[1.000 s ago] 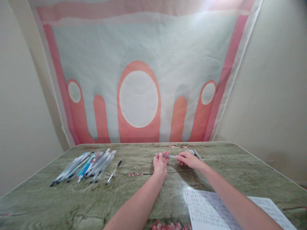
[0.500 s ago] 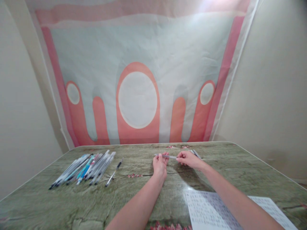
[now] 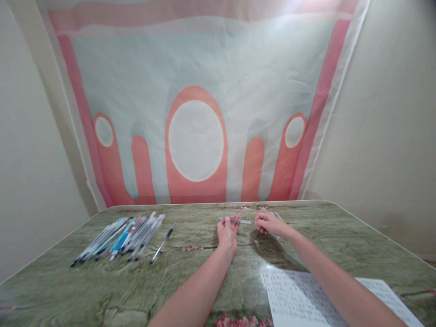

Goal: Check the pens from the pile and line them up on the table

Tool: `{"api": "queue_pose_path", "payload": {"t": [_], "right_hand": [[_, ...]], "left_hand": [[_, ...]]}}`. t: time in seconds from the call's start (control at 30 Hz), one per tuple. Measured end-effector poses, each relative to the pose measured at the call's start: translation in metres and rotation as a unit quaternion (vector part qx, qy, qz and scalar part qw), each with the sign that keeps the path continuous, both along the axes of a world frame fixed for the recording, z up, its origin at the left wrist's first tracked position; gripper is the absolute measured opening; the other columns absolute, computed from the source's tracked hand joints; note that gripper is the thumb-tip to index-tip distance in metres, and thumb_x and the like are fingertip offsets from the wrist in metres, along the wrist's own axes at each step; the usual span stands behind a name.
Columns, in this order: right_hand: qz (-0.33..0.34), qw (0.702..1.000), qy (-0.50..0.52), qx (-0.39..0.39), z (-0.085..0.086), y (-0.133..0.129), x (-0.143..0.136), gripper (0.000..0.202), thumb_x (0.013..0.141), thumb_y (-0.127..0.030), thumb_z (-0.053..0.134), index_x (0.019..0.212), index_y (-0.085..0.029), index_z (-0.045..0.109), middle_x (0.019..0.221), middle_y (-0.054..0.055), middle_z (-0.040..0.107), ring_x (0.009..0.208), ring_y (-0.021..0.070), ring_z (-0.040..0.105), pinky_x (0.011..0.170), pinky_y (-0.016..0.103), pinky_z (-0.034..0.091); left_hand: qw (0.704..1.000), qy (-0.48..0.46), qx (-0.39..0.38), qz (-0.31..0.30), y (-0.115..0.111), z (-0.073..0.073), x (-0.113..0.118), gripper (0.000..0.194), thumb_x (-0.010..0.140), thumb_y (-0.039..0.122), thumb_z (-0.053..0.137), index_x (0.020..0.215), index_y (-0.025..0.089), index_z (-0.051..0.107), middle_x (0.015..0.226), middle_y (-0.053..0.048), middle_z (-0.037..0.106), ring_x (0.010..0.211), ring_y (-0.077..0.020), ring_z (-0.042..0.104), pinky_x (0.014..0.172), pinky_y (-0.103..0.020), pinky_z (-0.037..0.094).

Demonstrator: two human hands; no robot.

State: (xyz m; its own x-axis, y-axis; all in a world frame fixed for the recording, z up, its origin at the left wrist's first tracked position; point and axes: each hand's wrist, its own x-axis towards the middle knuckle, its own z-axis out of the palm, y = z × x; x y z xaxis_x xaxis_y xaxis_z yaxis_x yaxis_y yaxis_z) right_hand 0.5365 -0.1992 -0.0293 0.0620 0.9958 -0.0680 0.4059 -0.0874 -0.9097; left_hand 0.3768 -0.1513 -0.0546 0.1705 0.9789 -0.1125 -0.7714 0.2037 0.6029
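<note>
The left hand (image 3: 227, 232) grasps a slender clear pen (image 3: 244, 222) between thumb and fingers, holding it roughly level above the table (image 3: 85, 290). The right hand (image 3: 269, 223) is just beside the pen's right end, its fingers bunched (whether they pinch anything, I cannot tell). Off to the left lie a lone pen (image 3: 163, 244) and a pile of pens (image 3: 119, 238); written sheets (image 3: 289, 293) lie nearer, partly beneath the right forearm.

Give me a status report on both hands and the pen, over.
Left hand holding the pen. Right hand curled beside its end, apart; contents unclear. Written paper partly hidden by right forearm.
</note>
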Motion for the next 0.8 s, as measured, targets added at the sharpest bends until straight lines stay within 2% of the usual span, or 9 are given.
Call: {"api": "queue_pose_path", "payload": {"t": [0.13, 0.4, 0.6, 0.7, 0.8], "right_hand": [[-0.008, 1.0, 0.008, -0.004, 0.002, -0.002, 0.0, 0.016, 0.069, -0.022, 0.042, 0.077, -0.018, 0.055, 0.052, -0.005, 0.051, 0.041, 0.0059, 0.044, 0.038, 0.016, 0.031], [0.042, 0.999, 0.023, -0.005, 0.003, -0.006, -0.005, 0.03, 0.07, -0.045, 0.051, 0.071, -0.015, 0.054, 0.057, -0.002, 0.054, 0.048, 0.0067, 0.046, 0.044, 0.017, 0.035], [0.045, 0.999, -0.023, 0.0, -0.001, -0.004, -0.004, 0.029, 0.071, -0.045, 0.049, 0.074, -0.016, 0.052, 0.058, -0.003, 0.054, 0.049, 0.0069, 0.047, 0.044, 0.017, 0.034], [0.054, 0.997, -0.048, -0.007, 0.006, -0.005, 0.002, 0.029, 0.07, -0.045, 0.05, 0.072, -0.016, 0.052, 0.055, -0.003, 0.053, 0.047, 0.0072, 0.047, 0.045, 0.018, 0.035], [0.075, 0.995, -0.066, -0.015, 0.021, -0.012, 0.018, 0.029, 0.069, -0.044, 0.051, 0.068, -0.015, 0.052, 0.052, -0.003, 0.051, 0.045, 0.0067, 0.044, 0.044, 0.018, 0.034]], "left_hand": [[1.0, 0.001, -0.006, 0.002, 0.0, 0.001, 0.0, 0.005, 0.083, 0.019, 0.042, 0.08, 0.016, 0.039, 0.08, -0.008, 0.062, 0.079, -0.0156, 0.063, 0.081, -0.036, 0.046], [1.0, 0.003, -0.003, 0.0, 0.001, -0.002, 0.0, 0.007, 0.082, 0.02, 0.044, 0.081, 0.016, 0.039, 0.08, -0.008, 0.063, 0.079, -0.0154, 0.062, 0.081, -0.036, 0.046], [1.0, 0.01, 0.01, -0.003, 0.002, -0.006, 0.001, 0.007, 0.082, 0.02, 0.044, 0.083, 0.016, 0.038, 0.081, -0.009, 0.063, 0.079, -0.0162, 0.062, 0.08, -0.036, 0.046], [1.0, 0.012, 0.01, 0.003, 0.003, -0.005, 0.001, 0.006, 0.082, 0.021, 0.044, 0.083, 0.017, 0.038, 0.082, -0.008, 0.063, 0.079, -0.0155, 0.062, 0.079, -0.035, 0.046], [1.0, 0.009, 0.002, 0.026, 0.009, -0.002, -0.003, 0.005, 0.083, 0.021, 0.042, 0.082, 0.018, 0.038, 0.08, -0.007, 0.062, 0.077, -0.0144, 0.062, 0.077, -0.033, 0.046]]}}
